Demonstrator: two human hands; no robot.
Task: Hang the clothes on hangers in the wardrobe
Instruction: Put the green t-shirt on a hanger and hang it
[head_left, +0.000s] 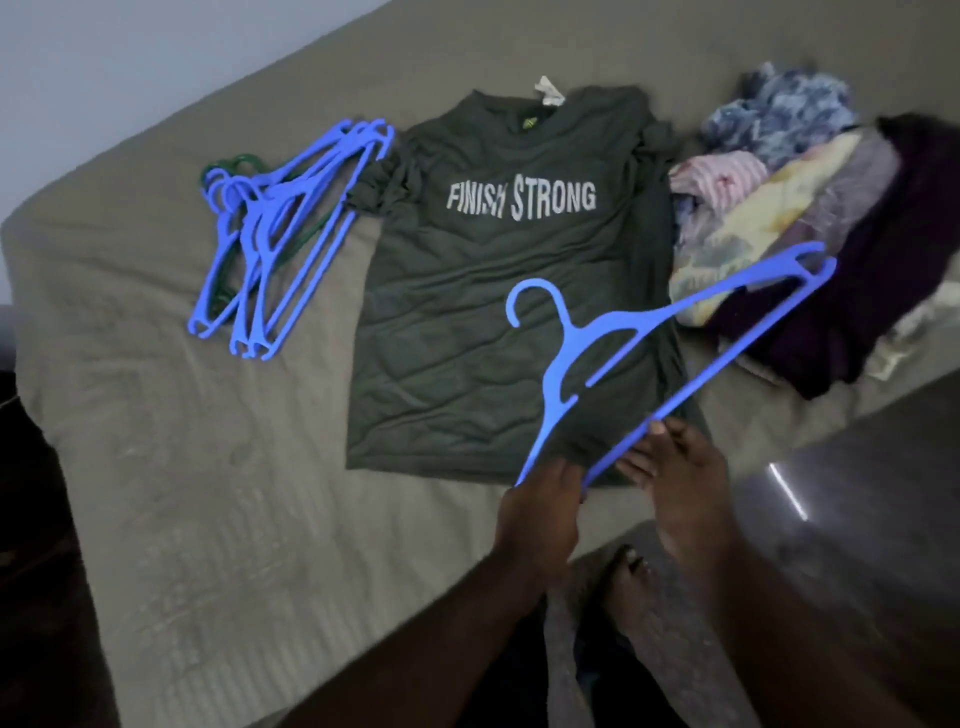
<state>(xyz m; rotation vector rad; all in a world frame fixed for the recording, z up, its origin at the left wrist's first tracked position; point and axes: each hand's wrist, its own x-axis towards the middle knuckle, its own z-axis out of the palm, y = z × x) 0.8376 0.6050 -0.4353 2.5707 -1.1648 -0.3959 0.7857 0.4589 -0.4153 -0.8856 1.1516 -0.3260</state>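
My left hand (540, 509) curls round the near tip of the blue hanger (623, 318), right at the T-shirt's (467, 312) bottom hem. My right hand (680, 478) pinches the long bar just beside it, thumb on top, fingers underneath. The hanger tilts over the shirt's lower right corner. The shirt lies flat on the bed (156, 467), with spare hangers (280, 234) to its left and the clothes pile (810, 218) to its right.
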